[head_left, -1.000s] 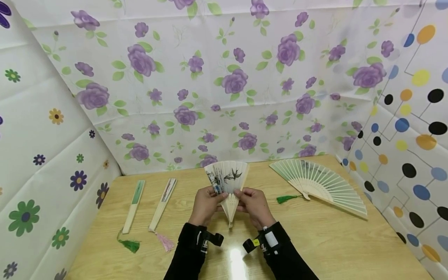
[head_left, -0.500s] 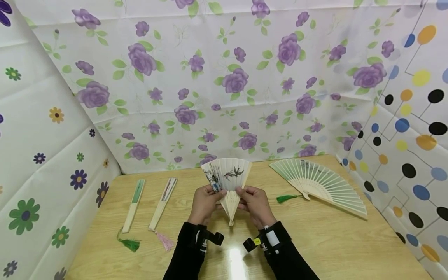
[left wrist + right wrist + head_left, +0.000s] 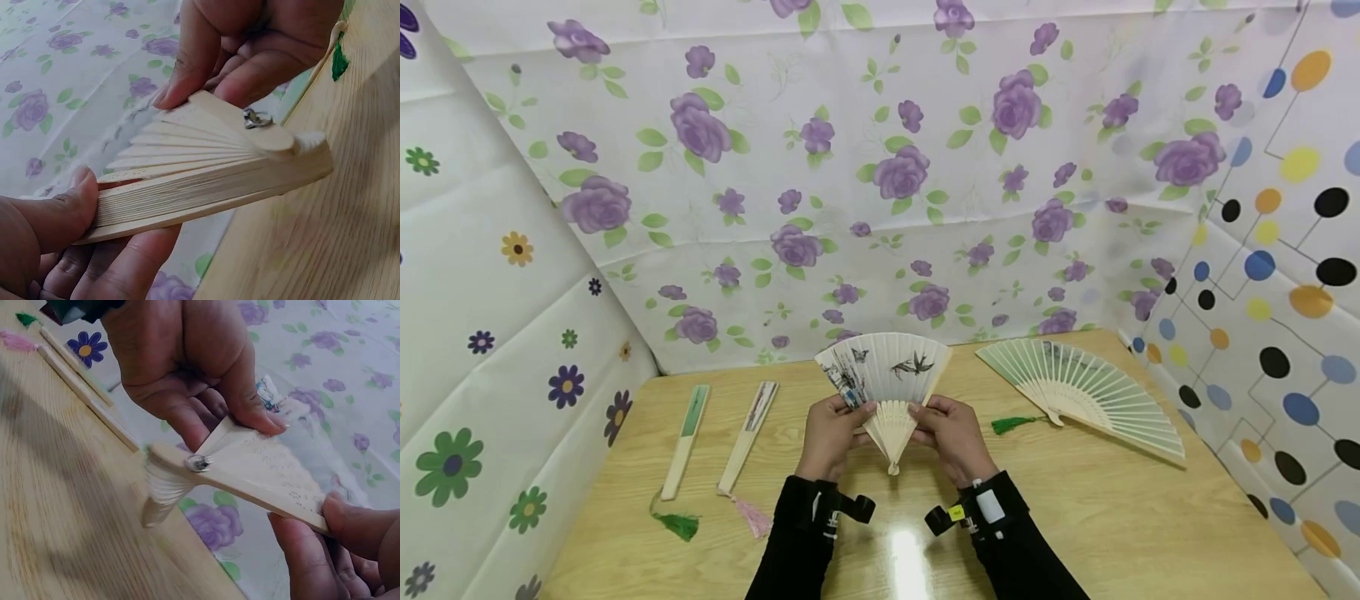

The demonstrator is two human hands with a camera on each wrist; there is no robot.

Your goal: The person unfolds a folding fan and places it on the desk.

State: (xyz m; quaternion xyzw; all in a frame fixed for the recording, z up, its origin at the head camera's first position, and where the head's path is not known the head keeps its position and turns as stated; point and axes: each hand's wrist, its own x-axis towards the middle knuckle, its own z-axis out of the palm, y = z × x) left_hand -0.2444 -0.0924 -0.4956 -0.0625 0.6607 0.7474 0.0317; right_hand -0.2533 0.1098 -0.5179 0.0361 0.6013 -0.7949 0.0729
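White fan (image 3: 883, 367), part. open, held at table (image 3: 1075, 533) ctr., pivot end to near side. L hand (image 3: 833, 433): thumb & fingers pinch fan's left side. R hand (image 3: 955, 433): same grip, right side. Green fan (image 3: 1097, 392) spread on right. Folded green-topped fan (image 3: 687, 437) & folded pink-tasselled fan (image 3: 748, 437) on left, apart.

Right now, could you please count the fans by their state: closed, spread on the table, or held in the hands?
Closed fans on the table: 2
Spread fan on the table: 1
Partly open fan held by the left hand and right hand: 1
Total: 4 fans
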